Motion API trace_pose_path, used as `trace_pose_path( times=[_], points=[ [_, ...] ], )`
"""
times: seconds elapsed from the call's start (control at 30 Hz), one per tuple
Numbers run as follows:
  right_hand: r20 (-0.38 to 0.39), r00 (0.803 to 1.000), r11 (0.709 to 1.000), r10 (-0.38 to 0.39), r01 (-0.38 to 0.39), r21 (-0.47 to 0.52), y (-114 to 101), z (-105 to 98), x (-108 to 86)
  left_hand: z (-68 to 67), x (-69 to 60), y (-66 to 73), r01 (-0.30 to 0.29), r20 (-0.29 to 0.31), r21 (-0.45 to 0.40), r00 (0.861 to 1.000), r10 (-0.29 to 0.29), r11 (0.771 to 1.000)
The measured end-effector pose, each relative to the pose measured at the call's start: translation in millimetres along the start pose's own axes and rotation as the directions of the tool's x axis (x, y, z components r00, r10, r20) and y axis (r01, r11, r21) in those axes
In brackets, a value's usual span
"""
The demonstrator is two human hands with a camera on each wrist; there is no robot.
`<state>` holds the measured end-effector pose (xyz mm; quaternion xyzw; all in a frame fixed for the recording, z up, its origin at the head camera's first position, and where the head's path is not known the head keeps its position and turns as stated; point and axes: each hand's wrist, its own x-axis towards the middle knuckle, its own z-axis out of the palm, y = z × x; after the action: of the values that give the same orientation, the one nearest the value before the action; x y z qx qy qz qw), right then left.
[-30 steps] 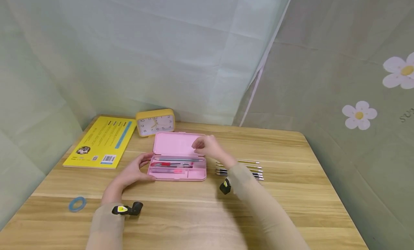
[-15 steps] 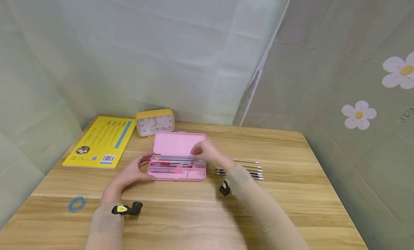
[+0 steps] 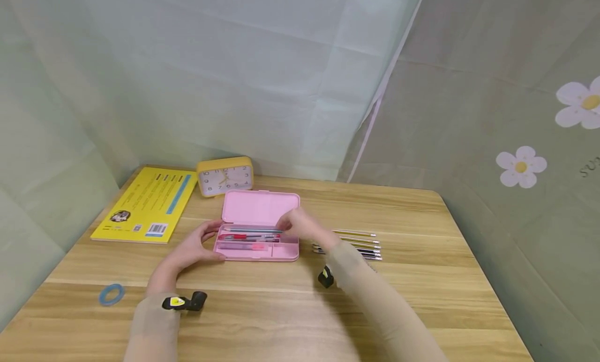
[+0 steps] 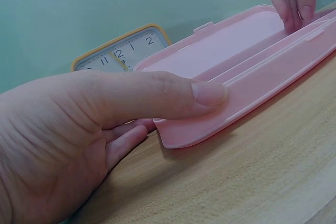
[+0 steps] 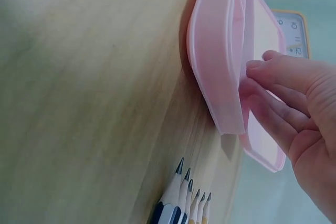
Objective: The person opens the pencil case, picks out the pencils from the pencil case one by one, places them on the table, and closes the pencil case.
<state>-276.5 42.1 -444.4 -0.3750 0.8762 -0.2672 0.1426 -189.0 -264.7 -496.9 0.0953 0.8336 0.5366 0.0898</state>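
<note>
An open pink pencil case (image 3: 285, 253) lies on the table with its lid (image 3: 253, 207) tipped back. Inside are a light-blue pencil (image 3: 250, 230), red and grey pens (image 3: 241, 238) and, in the front compartment, a pink-tipped pen (image 3: 244, 246). My left hand (image 3: 194, 247) grips the case's left end; its thumb (image 4: 210, 94) presses the front wall in the left wrist view. My right hand (image 3: 302, 227) reaches into the back compartment at the right end. Its fingers (image 5: 270, 114) dip below the rim, and whether they pinch anything is hidden.
Several pencils (image 3: 367, 247) lie side by side right of the case, partly under the right forearm. A yellow clock (image 3: 226, 177) stands behind the case. Left are a yellow book (image 3: 150, 206) and a blue ring (image 3: 111, 295). Curtains surround the table's back and sides.
My right hand has come down from in front of the lid into the back compartment, its fingertips now by the pens' right ends. The left hand and the case have stayed in place.
</note>
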Motion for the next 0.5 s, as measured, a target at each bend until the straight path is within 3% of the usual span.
trace_pose_path(
  times=[0.23,0.5],
  points=[
    [0.013,1.000,0.994,-0.007,0.008,-0.106,-2.2,4.1,-2.3,-0.2,-0.1,-0.4,0.002,0.000,0.002,1.000,-0.002,1.000],
    [-0.002,1.000,0.990,-0.015,0.015,-0.140,-0.9,7.9,-3.1,-0.5,-0.4,-0.5,0.010,0.002,-0.001,1.000,-0.010,1.000]
  ],
)
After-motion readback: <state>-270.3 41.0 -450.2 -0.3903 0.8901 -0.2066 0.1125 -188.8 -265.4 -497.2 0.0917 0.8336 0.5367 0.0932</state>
